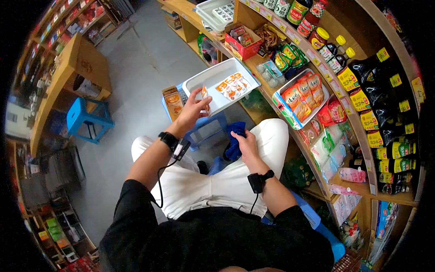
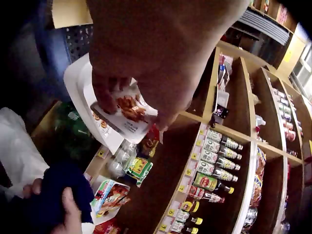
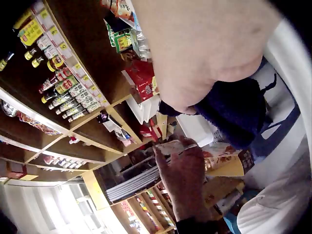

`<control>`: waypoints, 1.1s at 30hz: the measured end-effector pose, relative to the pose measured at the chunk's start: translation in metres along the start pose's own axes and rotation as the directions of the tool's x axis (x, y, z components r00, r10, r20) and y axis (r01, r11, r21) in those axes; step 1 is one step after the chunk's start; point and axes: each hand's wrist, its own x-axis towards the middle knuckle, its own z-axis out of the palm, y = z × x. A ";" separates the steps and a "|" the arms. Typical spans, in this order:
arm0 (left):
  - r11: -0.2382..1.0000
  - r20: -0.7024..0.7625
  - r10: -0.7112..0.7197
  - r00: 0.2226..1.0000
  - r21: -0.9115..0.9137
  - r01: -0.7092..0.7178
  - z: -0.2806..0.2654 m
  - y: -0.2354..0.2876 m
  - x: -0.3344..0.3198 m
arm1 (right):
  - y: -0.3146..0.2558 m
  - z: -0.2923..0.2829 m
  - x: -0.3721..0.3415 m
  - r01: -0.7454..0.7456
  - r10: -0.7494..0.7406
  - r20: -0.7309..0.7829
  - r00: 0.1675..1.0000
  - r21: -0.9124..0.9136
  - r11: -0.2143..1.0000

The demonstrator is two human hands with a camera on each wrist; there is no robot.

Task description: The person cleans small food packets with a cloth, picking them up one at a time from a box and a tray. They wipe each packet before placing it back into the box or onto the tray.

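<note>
The left hand [image 1: 192, 111] pinches a small orange-and-white packet [image 1: 205, 96] over the near left side of a white tray [image 1: 215, 100]. Similar packets [image 1: 233, 86] lie in that tray. In the left wrist view, the left hand [image 2: 146, 58] covers part of the tray [image 2: 80, 83]. Bunched dark blue cloth [image 1: 235, 141] is gripped in the right hand [image 1: 248, 147], above the lap. The right wrist view shows this cloth [image 3: 234, 114] under the right hand [image 3: 204, 58], and the left hand [image 3: 184, 173] with its packet [image 3: 174, 146] beyond.
A brown box [image 1: 173, 104] with orange packets stands left of the tray, on a blue stool [image 1: 206, 131]. Shelves with bottles [image 1: 362, 97] and a tray of orange packs [image 1: 301, 97] curve along the right. Another blue stool [image 1: 88, 119] stands on the floor at left.
</note>
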 end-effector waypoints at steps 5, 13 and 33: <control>0.946 -0.139 0.114 0.984 0.317 -0.065 0.013 -0.012 0.058 | 0.005 -0.008 -0.001 -0.018 0.021 -0.052 0.998 0.058 0.998; 0.972 -0.274 -0.096 0.957 0.183 0.149 0.026 -0.024 0.121 | 0.001 -0.012 -0.002 -0.057 0.061 -0.037 0.997 0.114 0.992; 0.954 0.085 -0.283 0.955 0.130 0.271 0.023 -0.046 0.164 | -0.015 -0.001 -0.006 -0.208 0.206 0.034 0.978 0.204 0.957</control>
